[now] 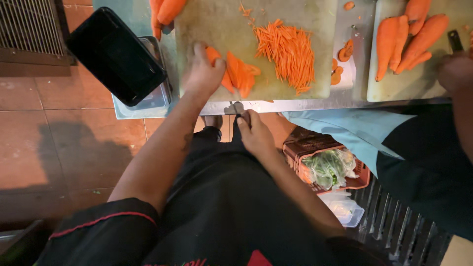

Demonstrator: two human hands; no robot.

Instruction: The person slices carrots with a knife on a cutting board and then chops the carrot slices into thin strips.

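The left hand [203, 74] lay palm down on the carrot slices [237, 73], fingers curled over them and pinning them to the near part of the pale cutting board [217, 29]. The slices looked thin, stiff and a little slick, likely to slide on one another, so a flat press from above with fingertips tucked back would suit them best. The right hand [254, 133] hung below the worktop [276, 104] edge, closed around what seemed a dark knife handle, though the view was too poor to be sure. Just right of the slices sat a heap of carrot matchsticks [288, 51]. Further right, whole peeled carrots [409, 42] lay on a second board [419, 83], where another person's hand [454, 71] worked. A black tray [116, 54] leaned at the left.
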